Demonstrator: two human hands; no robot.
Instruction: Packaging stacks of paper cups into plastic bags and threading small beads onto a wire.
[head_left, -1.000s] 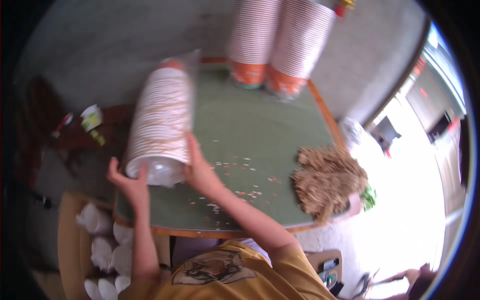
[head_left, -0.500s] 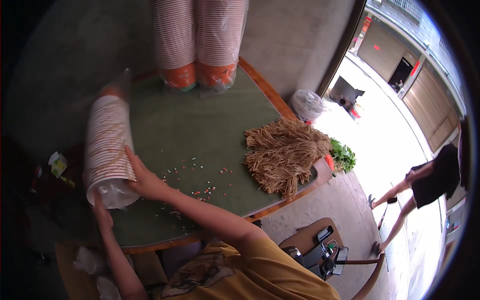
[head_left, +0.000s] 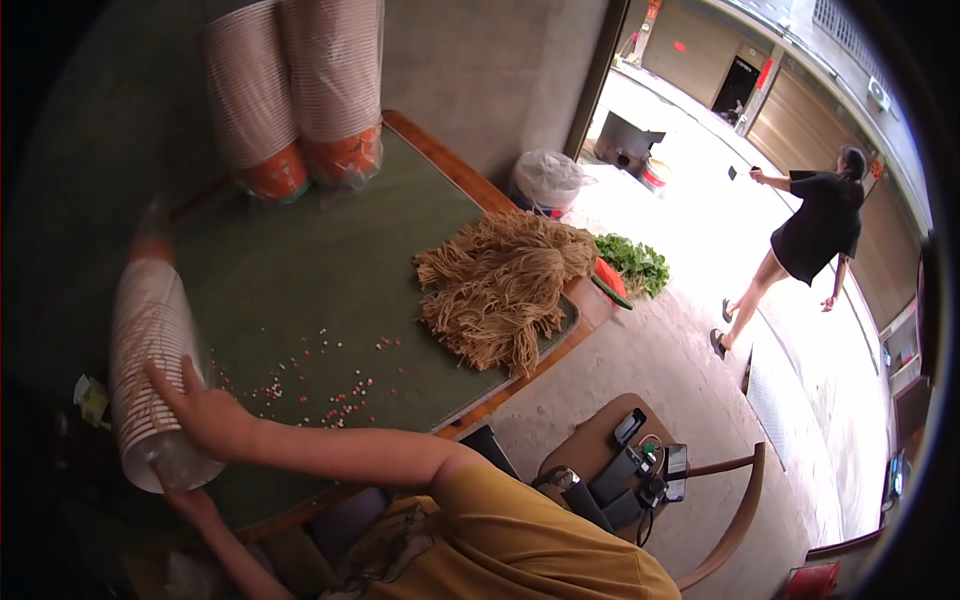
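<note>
At a green table [head_left: 300, 270], your right hand [head_left: 218, 420] is gripping a cup stack [head_left: 148, 315] along its side, your left hand [head_left: 187, 502] its rim; probably light, crushable, it's needing gentle midlength support.

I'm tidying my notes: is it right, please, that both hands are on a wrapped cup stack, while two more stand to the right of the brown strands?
Almost: the head view shows the two standing stacks left of the brown strands. The left hand and right hand are on the wrapped cup stack.
</note>
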